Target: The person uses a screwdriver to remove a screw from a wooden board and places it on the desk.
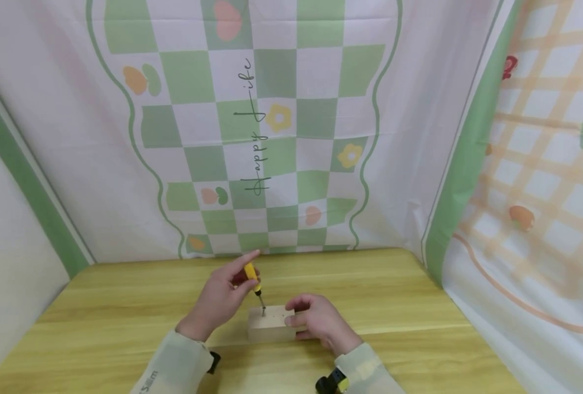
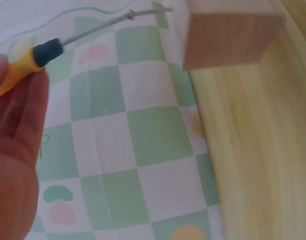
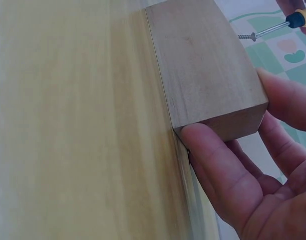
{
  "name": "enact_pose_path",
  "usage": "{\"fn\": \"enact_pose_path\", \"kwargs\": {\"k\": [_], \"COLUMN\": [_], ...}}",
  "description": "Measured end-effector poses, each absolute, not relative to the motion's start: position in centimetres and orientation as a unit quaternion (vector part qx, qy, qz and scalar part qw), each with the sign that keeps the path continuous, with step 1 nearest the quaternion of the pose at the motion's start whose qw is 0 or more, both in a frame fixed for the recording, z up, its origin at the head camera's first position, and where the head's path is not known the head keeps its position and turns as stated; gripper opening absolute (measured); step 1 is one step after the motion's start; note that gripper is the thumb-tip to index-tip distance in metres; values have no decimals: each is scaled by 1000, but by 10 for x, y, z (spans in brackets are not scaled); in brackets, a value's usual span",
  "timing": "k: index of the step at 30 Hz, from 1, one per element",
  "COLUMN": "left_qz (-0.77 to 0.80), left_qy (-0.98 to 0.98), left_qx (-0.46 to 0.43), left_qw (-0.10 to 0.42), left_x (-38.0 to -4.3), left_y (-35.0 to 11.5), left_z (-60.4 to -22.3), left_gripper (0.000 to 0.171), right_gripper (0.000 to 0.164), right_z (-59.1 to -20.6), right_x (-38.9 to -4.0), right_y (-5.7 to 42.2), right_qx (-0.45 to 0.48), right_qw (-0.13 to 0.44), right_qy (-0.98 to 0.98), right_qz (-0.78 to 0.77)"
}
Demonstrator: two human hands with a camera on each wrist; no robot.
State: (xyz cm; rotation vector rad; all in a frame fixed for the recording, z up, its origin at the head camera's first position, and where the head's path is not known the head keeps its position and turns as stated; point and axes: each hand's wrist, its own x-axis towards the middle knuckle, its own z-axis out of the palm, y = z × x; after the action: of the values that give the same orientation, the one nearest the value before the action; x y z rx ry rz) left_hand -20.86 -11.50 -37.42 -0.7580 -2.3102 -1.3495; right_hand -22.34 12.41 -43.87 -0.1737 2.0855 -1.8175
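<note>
- The block (image 1: 271,334) lies on the desk (image 1: 123,312).
- The right hand (image 1: 323,320) grips the block at its right end, with the thumb and fingers around it.
- The left hand (image 1: 222,295) holds the yellow screwdriver (image 1: 251,272) by its handle, above the left end of the block. One finger points out past the handle.
- The screwdriver leans a little, and its tip meets the head of the screw (image 3: 246,36).
- The screw stands on top of the block, near the left end. Most of its thread shows, so it seems hardly in. I can't tell if the point has gone into the wood.
- Small dark dots are on top of the block, to the right of the screw.
- The step looks like starting the screw. The next move likely needs a straight push and a turn, with the block kept still.
</note>
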Motion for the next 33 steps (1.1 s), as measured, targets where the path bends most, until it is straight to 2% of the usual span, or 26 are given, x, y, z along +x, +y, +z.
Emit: {"fn": "enact_pose_path", "kwargs": {"k": [3,9,14,20,25,30,33], "left_qz": [-436,-486,-453,-497,-462,-488,-481], "left_qy": [-831,-816,-824,-807,-824,-808,-808], "left_qx": [-265,-264,-262,-272,-252,-272,-279], "left_qw": [222,171,218,167,209,185,196], "left_x": [-209,-208,-209,-207,-208,-209,-210], "left_y": [-115,-114,-114,-113,-113,-114,-113], "left_z": [-374,-377,-377,-375,-374,-374,-373], "left_gripper": [60,67,62,64,59,60,58], "right_gripper": [30,29,29,30,30,30,30], "right_z": [-439,-438,-438,-438,-439,-439,-438], "right_x": [-223,-222,-222,-222,-223,-223,-223], "right_y": [124,124,124,124,124,124,124], "right_qx": [-63,-64,-65,-63,-62,-62,-62], "right_qw": [186,187,186,184,183,181,181], "right_qy": [740,741,741,741,740,740,741], "right_qz": [-644,-642,-643,-642,-644,-645,-644]}}
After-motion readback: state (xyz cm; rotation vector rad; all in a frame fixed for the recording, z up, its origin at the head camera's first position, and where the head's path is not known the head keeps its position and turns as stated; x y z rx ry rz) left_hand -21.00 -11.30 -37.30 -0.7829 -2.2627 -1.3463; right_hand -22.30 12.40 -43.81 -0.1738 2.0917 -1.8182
